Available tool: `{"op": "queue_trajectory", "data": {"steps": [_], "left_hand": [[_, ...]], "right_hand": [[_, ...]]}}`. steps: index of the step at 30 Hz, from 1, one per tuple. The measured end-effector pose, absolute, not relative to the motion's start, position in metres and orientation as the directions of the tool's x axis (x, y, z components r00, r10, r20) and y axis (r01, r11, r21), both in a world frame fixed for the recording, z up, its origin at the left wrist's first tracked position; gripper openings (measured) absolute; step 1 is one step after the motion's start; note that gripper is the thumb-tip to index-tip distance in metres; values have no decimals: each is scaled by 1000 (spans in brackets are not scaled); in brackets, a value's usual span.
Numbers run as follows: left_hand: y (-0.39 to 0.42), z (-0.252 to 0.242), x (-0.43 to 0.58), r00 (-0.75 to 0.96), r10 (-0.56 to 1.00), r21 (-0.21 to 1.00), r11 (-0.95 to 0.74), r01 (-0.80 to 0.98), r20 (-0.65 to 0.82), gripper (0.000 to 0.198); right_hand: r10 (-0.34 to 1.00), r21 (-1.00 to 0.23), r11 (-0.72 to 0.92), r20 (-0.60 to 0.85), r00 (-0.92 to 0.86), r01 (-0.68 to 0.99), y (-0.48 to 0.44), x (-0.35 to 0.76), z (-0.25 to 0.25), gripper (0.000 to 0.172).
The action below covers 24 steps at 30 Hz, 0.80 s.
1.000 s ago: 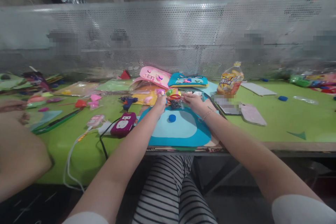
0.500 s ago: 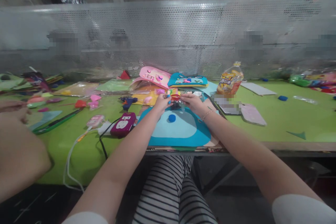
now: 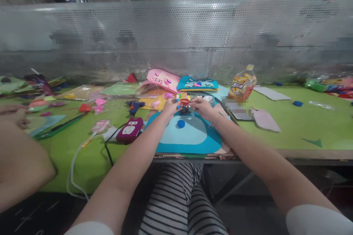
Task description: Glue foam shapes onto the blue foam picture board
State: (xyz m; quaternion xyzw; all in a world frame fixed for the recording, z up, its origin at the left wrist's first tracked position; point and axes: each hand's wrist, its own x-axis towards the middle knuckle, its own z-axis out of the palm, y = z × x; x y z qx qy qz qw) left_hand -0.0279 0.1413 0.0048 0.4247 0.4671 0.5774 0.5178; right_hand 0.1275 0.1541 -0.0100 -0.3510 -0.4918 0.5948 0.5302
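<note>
Both hands meet over the far part of a blue felt-like sheet (image 3: 211, 143) with a pale blue shape on it. My left hand (image 3: 170, 108) is closed on a small blue-and-white piece (image 3: 177, 100). Fingertips of my right hand (image 3: 203, 107) pinch by the right end of a small red piece (image 3: 184, 101) between the hands; its kind is too small to tell. A round blue piece (image 3: 181, 124) lies on the sheet below them. Just beyond are a pink decorated piece (image 3: 162, 79) and a teal decorated pouch-like piece (image 3: 198, 84).
A blue glue gun (image 3: 135, 106) and a purple device (image 3: 129, 131) with cables stand left. On the right are a drink bottle (image 3: 242, 82), a dark phone-like slab (image 3: 238, 111) and a pink phone case (image 3: 266, 120). Another person's arm (image 3: 22, 154) rests at far left.
Hardly anything differs. Both hands stay in the same place around the red piece, with only a slight shift of the view.
</note>
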Motion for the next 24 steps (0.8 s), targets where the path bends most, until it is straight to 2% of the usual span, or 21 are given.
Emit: {"op": "queue_trajectory", "data": {"steps": [5, 10, 13, 19, 24], "left_hand": [[141, 5, -28, -92, 996, 979, -22, -204, 3, 14], [141, 5, -28, -92, 996, 978, -9, -208, -10, 15], [142, 5, -28, -78, 997, 979, -5, -205, -11, 15], [143, 2, -28, -43, 999, 979, 1, -205, -10, 18], [142, 2, -29, -17, 1000, 978, -4, -211, 0, 19]], "right_hand": [[959, -938, 5, 102, -263, -346, 152, 127, -9, 9], [958, -929, -45, 64, -279, -366, 151, 127, -8, 13], [958, -935, -15, 89, -274, -354, 152, 127, -9, 6], [952, -954, 33, 121, -282, -298, 153, 127, -11, 22], [941, -945, -18, 94, -325, -325, 149, 128, -8, 15]]}}
